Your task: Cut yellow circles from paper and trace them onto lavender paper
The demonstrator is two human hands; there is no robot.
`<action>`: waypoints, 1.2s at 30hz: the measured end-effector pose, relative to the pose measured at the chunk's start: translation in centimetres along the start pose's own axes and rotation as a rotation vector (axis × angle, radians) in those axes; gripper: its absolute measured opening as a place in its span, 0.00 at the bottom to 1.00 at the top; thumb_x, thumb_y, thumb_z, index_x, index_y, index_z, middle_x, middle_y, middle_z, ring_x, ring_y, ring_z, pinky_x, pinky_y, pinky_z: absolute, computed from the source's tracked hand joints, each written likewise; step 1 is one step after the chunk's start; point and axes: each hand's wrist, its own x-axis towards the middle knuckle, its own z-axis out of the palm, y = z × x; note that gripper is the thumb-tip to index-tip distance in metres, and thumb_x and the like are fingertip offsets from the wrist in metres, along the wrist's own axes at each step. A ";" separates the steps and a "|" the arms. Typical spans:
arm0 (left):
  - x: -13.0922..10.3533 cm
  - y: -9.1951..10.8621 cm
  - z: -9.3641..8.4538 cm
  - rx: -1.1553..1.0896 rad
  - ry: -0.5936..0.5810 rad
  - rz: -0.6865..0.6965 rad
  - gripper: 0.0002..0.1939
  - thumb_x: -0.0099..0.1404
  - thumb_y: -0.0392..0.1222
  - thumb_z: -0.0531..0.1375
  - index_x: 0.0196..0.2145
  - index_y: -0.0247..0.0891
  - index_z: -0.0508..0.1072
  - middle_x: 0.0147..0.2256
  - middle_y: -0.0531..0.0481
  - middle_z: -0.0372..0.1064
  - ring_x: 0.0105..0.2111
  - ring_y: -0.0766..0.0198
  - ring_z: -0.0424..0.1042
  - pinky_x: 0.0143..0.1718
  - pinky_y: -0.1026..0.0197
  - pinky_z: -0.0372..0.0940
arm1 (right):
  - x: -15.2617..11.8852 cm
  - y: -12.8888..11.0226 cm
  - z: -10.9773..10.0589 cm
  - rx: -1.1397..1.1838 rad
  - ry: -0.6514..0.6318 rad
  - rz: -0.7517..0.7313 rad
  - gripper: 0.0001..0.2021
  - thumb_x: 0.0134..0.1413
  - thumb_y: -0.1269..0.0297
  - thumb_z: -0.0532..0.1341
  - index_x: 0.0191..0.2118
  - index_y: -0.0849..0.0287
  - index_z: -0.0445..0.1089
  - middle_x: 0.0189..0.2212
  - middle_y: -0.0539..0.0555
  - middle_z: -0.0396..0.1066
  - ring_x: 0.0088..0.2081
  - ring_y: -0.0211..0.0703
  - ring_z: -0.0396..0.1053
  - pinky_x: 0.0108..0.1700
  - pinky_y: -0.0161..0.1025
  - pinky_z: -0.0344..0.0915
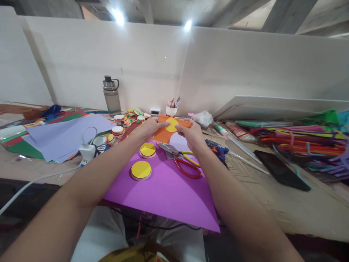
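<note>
Both hands hold an orange sheet of paper [163,136] up over the purple sheet [169,196]. A yellow paper circle [171,124] lies against its face. My left hand [154,128] grips the left side, thumb on the circle's edge. My right hand [193,134] grips the right side, its thumb also at the circle. Just below are scissors [188,163] with one red and one yellow handle loop, lying on the purple sheet. Two stacks of round discs topped with yellow, a nearer one [141,170] and a farther one [148,150], sit to their left.
Left stand a water bottle [111,96], coloured sheets [68,134] and a white plug [87,151] with a cable. Behind is a cup of pens [171,109]. At right lie a blue glue gun [219,150], a phone [282,170] and many pipe cleaners [300,140].
</note>
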 end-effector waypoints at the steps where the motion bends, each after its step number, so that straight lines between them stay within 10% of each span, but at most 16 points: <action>1: 0.0 -0.1 0.0 0.005 0.003 0.004 0.15 0.49 0.37 0.71 0.37 0.34 0.77 0.33 0.42 0.78 0.34 0.53 0.78 0.36 0.54 0.73 | 0.0 -0.1 0.0 0.002 0.005 0.004 0.20 0.33 0.63 0.68 0.37 0.57 0.67 0.30 0.48 0.70 0.28 0.34 0.66 0.32 0.35 0.64; 16: -0.3 1.4 -0.5 -0.149 -0.116 -0.202 0.25 0.65 0.57 0.55 0.46 0.31 0.75 0.43 0.37 0.77 0.43 0.52 0.77 0.49 0.53 0.70 | 0.2 -0.2 -0.2 0.139 -0.023 0.117 0.22 0.29 0.65 0.70 0.37 0.56 0.67 0.35 0.49 0.73 0.32 0.35 0.69 0.32 0.33 0.64; 25: -0.2 0.4 -0.5 -0.046 -0.062 -0.104 0.16 0.55 0.35 0.67 0.42 0.32 0.76 0.36 0.39 0.78 0.36 0.54 0.78 0.43 0.53 0.73 | 0.1 0.2 -0.2 0.080 -0.030 0.074 0.22 0.31 0.63 0.69 0.38 0.56 0.67 0.34 0.49 0.73 0.32 0.35 0.69 0.34 0.34 0.65; 36: -0.3 0.0 0.1 -0.011 -0.030 -0.033 0.19 0.48 0.36 0.71 0.40 0.33 0.76 0.35 0.41 0.78 0.31 0.57 0.78 0.36 0.55 0.73 | -0.2 -0.1 0.2 0.060 0.000 0.034 0.22 0.30 0.63 0.69 0.37 0.58 0.66 0.32 0.48 0.72 0.32 0.35 0.69 0.35 0.34 0.65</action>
